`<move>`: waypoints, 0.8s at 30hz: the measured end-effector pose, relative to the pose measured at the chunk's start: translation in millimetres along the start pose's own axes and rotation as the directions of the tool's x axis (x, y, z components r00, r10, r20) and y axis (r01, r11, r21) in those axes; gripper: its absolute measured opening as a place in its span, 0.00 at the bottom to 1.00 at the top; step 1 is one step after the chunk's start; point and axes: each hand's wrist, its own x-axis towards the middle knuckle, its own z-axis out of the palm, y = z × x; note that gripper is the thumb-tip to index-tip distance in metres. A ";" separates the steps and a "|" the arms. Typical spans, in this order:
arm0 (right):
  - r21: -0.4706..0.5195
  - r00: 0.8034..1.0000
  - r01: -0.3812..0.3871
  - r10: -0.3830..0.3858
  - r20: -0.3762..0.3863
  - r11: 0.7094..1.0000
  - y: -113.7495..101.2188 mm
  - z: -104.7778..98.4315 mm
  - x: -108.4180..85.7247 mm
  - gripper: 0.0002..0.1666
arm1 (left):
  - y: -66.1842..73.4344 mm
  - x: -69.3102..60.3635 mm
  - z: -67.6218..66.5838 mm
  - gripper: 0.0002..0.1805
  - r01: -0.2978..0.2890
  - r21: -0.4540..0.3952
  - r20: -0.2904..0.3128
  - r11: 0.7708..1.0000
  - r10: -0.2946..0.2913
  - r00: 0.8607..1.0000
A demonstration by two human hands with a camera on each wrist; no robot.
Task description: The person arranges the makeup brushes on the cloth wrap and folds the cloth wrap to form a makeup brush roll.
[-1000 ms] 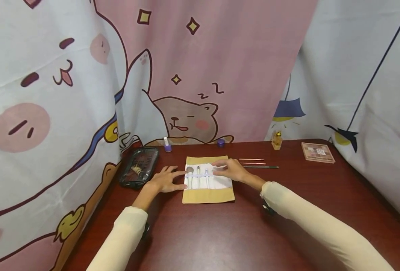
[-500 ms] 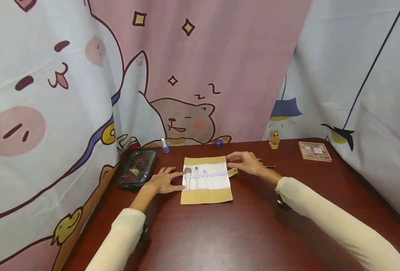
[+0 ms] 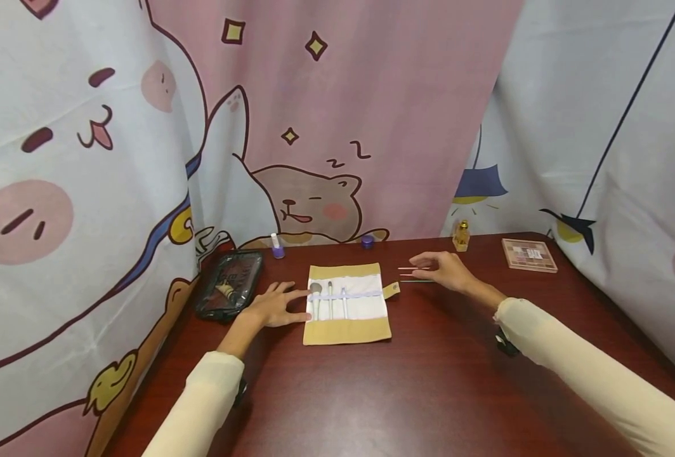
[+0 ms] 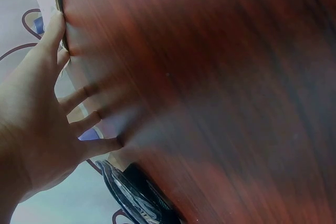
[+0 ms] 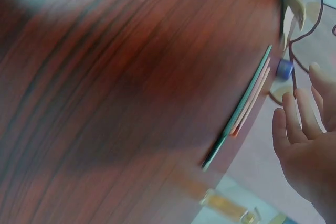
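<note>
A yellow cloth brush roll (image 3: 346, 331) lies unfolded on the table, its white inside facing up. Three makeup brushes sit in its loops: a wide-headed brush (image 3: 316, 303), a dark-tipped brush (image 3: 330, 301) and a thin brush (image 3: 345, 306). My left hand (image 3: 271, 306), fingers spread, touches the roll's left edge with thumb and index finger. Over three slim pencil-like sticks, my right hand (image 3: 446, 271) hovers with fingers extended and holding nothing. In the right wrist view, the green stick (image 5: 236, 109) lies beside two pinkish ones, apart from that hand.
A black clear-topped pouch (image 3: 230, 285) lies at the left. Along the back stand a purple nail polish bottle (image 3: 277, 246), a small purple jar (image 3: 367, 241) and a gold bottle (image 3: 460, 236). An eyeshadow palette (image 3: 529, 255) lies at the far right, before the curtain.
My right hand has moved right, off the brush roll to above the sticks, uncovering the roll's strap. The left hand has stayed at the roll's left edge.
</note>
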 end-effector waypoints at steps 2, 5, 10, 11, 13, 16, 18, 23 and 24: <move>-0.026 1.000 0.000 0.000 -0.010 1.000 5.6 -4.6 -2.8 0.21 | 0.2 0.0 -0.4 0.42 0.000 0.000 -0.001 1.000 0.000 1.000; -0.068 0.999 -0.002 0.000 -0.033 0.998 12.1 -10.6 -7.7 0.20 | 0.4 0.0 -0.6 0.42 0.001 0.003 0.001 1.000 -0.001 1.000; -0.118 0.998 -0.017 0.010 -0.061 0.993 20.5 -18.6 -15.6 0.18 | 0.4 -0.2 -0.7 0.42 0.001 0.007 0.002 1.000 -0.001 1.000; -0.123 0.998 -0.019 0.012 -0.060 0.992 22.3 -20.2 -16.9 0.18 | 0.5 -0.2 -0.7 0.42 0.001 0.007 0.002 1.000 -0.001 1.000; -0.129 0.998 -0.024 0.017 -0.058 0.991 26.2 -23.1 -19.4 0.17 | 0.5 -0.3 -0.7 0.42 0.004 0.006 0.002 1.000 -0.004 1.000; -0.139 0.998 -0.018 0.010 -0.056 0.990 33.0 -27.5 -22.7 0.16 | 0.3 -0.4 -0.5 0.42 0.005 0.005 0.002 1.000 -0.006 1.000; -0.150 0.998 -0.013 0.004 -0.057 0.989 38.2 -30.7 -25.1 0.16 | 0.2 -0.7 -0.4 0.42 0.006 0.001 0.002 1.000 -0.006 1.000; -0.170 0.999 -0.017 0.011 -0.041 0.985 50.4 -38.6 -32.4 0.15 | 1.2 -0.9 -0.5 0.42 0.005 -0.001 -0.001 1.000 -0.005 1.000; -0.177 0.999 -0.020 0.014 -0.037 0.984 53.0 -40.0 -33.8 0.15 | 1.2 -1.1 -0.6 0.42 0.005 -0.001 -0.003 1.000 -0.005 1.000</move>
